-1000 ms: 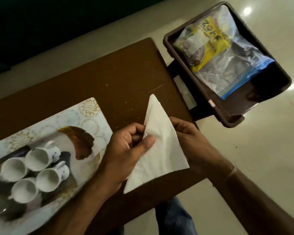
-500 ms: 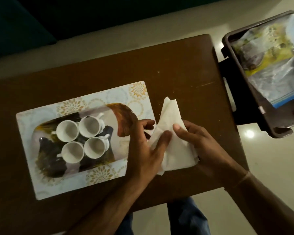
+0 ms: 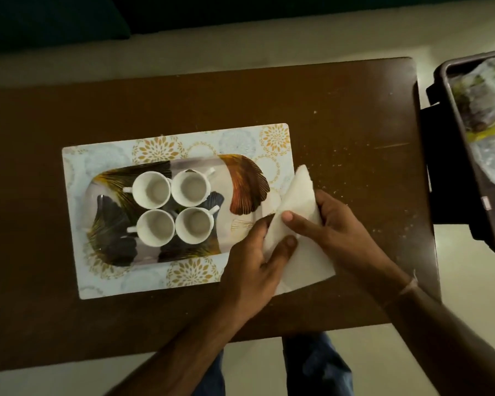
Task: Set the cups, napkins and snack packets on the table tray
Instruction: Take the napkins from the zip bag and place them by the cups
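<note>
**One napkin held at the tray's right end**

One white folded napkin (image 3: 296,224), roughly triangular, sits pinched between both hands over the right end of the tray (image 3: 240,178). Its long axis runs from a point up by the tray's right rim down toward the table's near edge, so it lies slantwise rather than square to the tray. The left hand (image 3: 257,261) grips its left edge, thumb on top and fingers tucked beneath; the right hand (image 3: 335,224) closes on the right side, thumb pressed across the middle. The left hand is the nearer to the tray's open floor, which lies just to the left of the napkin.

Four white cups (image 3: 173,208) stand upright in a tight square on the tray's left half, well apart from the napkin. The tray rests on a patterned placemat (image 3: 77,224) on the brown table (image 3: 69,104). Snack packets (image 3: 483,110) lie in a dark bin (image 3: 452,115) beyond the table's right end, not yet brought over.
</note>
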Action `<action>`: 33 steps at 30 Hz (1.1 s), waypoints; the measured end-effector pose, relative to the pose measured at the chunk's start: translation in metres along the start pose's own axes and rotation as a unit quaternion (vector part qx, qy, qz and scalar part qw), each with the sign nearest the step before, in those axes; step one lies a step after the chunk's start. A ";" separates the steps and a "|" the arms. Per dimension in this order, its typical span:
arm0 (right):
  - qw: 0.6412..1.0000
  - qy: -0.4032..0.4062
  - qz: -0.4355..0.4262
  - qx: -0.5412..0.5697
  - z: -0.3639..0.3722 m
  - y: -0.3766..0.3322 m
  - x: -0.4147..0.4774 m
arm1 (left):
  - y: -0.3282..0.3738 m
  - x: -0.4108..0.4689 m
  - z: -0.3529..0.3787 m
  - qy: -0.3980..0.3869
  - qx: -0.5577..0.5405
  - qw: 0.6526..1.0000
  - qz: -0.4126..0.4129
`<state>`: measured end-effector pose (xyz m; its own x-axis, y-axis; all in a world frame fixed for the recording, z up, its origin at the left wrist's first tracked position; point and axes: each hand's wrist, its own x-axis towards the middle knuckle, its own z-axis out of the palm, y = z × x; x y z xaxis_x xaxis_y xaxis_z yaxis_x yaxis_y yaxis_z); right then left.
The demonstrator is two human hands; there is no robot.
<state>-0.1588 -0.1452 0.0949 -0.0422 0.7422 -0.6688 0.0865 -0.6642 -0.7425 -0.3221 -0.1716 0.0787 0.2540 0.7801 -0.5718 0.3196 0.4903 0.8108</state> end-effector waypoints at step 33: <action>0.687 -0.128 -0.245 -0.673 0.038 0.066 0.062 | -0.112 -0.018 -0.050 0.331 0.061 0.937 -0.095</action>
<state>-0.1937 -0.1458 0.0031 -0.5524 0.6935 -0.4625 0.8334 0.4702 -0.2903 -0.4078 -0.2214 0.0050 -0.4264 0.7730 -0.4697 0.4145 0.6285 0.6581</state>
